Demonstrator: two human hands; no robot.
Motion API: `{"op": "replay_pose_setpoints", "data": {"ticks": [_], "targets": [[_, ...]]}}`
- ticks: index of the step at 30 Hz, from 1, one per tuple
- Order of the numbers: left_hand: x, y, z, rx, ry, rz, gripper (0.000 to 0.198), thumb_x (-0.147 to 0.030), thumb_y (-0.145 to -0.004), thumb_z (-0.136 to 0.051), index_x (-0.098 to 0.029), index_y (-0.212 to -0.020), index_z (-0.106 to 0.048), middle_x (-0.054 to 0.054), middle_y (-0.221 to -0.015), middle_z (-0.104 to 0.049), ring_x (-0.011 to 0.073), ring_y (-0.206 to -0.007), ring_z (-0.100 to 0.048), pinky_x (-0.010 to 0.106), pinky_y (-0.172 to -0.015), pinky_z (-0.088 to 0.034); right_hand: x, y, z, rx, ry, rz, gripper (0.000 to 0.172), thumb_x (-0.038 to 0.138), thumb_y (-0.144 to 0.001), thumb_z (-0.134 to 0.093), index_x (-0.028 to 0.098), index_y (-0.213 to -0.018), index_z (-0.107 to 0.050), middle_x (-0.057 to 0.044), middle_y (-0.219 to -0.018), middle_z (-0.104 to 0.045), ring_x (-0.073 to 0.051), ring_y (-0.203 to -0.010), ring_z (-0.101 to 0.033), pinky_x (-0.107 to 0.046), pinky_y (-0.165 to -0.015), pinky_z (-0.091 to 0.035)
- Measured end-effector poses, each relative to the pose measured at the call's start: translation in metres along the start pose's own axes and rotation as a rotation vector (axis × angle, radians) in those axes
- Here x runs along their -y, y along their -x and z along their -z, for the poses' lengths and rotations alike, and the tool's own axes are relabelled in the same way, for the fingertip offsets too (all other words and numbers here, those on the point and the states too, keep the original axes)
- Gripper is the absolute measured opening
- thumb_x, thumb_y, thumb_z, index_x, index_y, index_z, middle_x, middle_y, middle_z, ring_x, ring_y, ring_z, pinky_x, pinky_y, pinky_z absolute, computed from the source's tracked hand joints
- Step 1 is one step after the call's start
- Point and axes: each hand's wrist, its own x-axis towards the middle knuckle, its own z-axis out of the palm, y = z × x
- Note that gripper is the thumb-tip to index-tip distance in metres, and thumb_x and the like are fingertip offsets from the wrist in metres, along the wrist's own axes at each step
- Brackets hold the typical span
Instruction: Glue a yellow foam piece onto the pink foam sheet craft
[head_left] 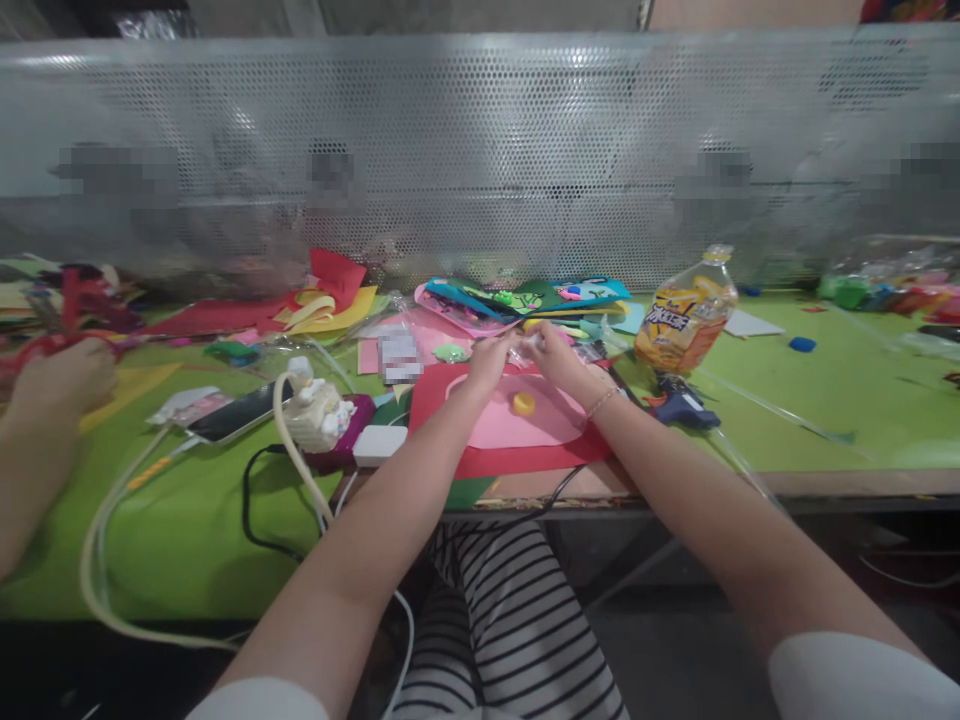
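My left hand and my right hand meet above the far edge of a pink sheet with rounded corners. The fingers of both are closed around what looks like a crinkled piece of clear plastic, partly hidden by them. Under the pink sheet lies a larger red sheet. A small round yellow piece sits on the pink sheet, between my wrists. Just beyond my hands are a light green piece and a pile of colourful felt-like sheets.
On the right stand a bottle with orange contents and a dark blue glue gun. To the left are a power strip, a white charger, cables and a phone. Another person's hand is at far left. A perforated metal panel borders the back.
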Motion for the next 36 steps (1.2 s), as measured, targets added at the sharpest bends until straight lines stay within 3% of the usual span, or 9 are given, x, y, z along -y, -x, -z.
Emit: {"op": "replay_pose_setpoints", "data": {"ticks": [7,11,14,16,22,27,31,36], "targets": [[0.002,0.004,0.0,0.059,-0.114,-0.091,0.023,-0.029,-0.064,-0.054,-0.016,-0.045,-0.049,-0.004,-0.042,-0.04,0.0081,-0.046,-0.036,0.024,-0.048,-0.026,-0.009,0.0,-0.003,-0.039,0.151,0.0,0.019,0.028,-0.078,-0.047,0.015,-0.092,-0.046,-0.008,-0.085,-0.053,-0.02,-0.078,-0.049,-0.033,-0.073,-0.039],[0.004,0.001,0.002,0.03,-0.092,-0.089,0.023,-0.032,-0.062,-0.058,-0.016,-0.048,-0.049,-0.005,-0.042,-0.037,0.0069,-0.044,-0.033,0.022,-0.046,-0.024,-0.012,-0.001,-0.005,-0.165,0.286,0.052,0.024,0.027,-0.075,-0.053,0.014,-0.095,-0.05,-0.013,-0.094,-0.051,-0.025,-0.091,-0.047,-0.038,-0.081,-0.038],[0.005,-0.001,0.003,0.02,-0.067,-0.094,0.022,-0.033,-0.062,-0.059,-0.016,-0.05,-0.051,-0.004,-0.044,-0.042,0.0069,-0.044,-0.035,0.022,-0.045,-0.026,-0.008,-0.001,-0.003,-0.23,0.31,0.121,0.017,0.027,-0.076,-0.052,0.016,-0.089,-0.053,-0.012,-0.094,-0.05,-0.024,-0.092,-0.046,-0.038,-0.082,-0.038],[0.006,-0.001,0.004,0.013,-0.06,-0.1,0.021,-0.032,-0.062,-0.059,-0.016,-0.051,-0.053,-0.004,-0.045,-0.043,0.0069,-0.045,-0.036,0.021,-0.046,-0.026,-0.001,-0.001,-0.001,-0.188,0.273,0.155,0.011,0.028,-0.078,-0.051,0.018,-0.078,-0.053,-0.009,-0.085,-0.052,-0.022,-0.086,-0.048,-0.035,-0.078,-0.038],[0.005,0.0,0.002,0.013,0.015,-0.093,0.017,-0.025,-0.063,-0.058,-0.016,-0.051,-0.05,-0.006,-0.045,-0.043,0.0056,-0.043,-0.037,0.02,-0.046,-0.028,0.014,0.0,-0.001,0.144,0.151,0.089,0.029,0.032,-0.085,-0.04,0.019,-0.06,-0.043,0.001,-0.06,-0.047,-0.012,-0.059,-0.042,-0.026,-0.057,-0.03],[-0.002,0.006,0.0,0.075,0.114,0.007,0.022,-0.027,-0.067,-0.059,-0.016,-0.051,-0.047,-0.007,-0.037,-0.037,0.004,-0.034,-0.033,0.019,-0.04,-0.023,0.009,0.001,-0.004,0.212,0.033,0.081,0.031,0.039,-0.086,-0.037,0.019,-0.063,-0.043,0.001,-0.062,-0.047,-0.011,-0.061,-0.042,-0.025,-0.058,-0.031],[-0.011,0.014,-0.002,0.105,0.247,0.124,0.019,-0.025,-0.068,-0.061,-0.016,-0.056,-0.049,-0.007,-0.038,-0.042,0.0041,-0.032,-0.037,0.018,-0.039,-0.026,0.003,-0.001,-0.004,0.259,-0.07,0.028,0.03,0.043,-0.084,-0.04,0.018,-0.067,-0.047,0.001,-0.064,-0.05,-0.011,-0.06,-0.043,-0.024,-0.058,-0.034],[-0.016,0.019,-0.004,0.101,0.341,0.17,0.018,-0.025,-0.073,-0.058,-0.016,-0.059,-0.05,-0.006,-0.04,-0.044,0.0047,-0.032,-0.038,0.018,-0.037,-0.026,0.004,-0.003,-0.004,0.34,-0.204,-0.057,0.029,0.044,-0.082,-0.043,0.018,-0.072,-0.052,0.0,-0.063,-0.053,-0.011,-0.056,-0.046,-0.024,-0.053,-0.035]]}}
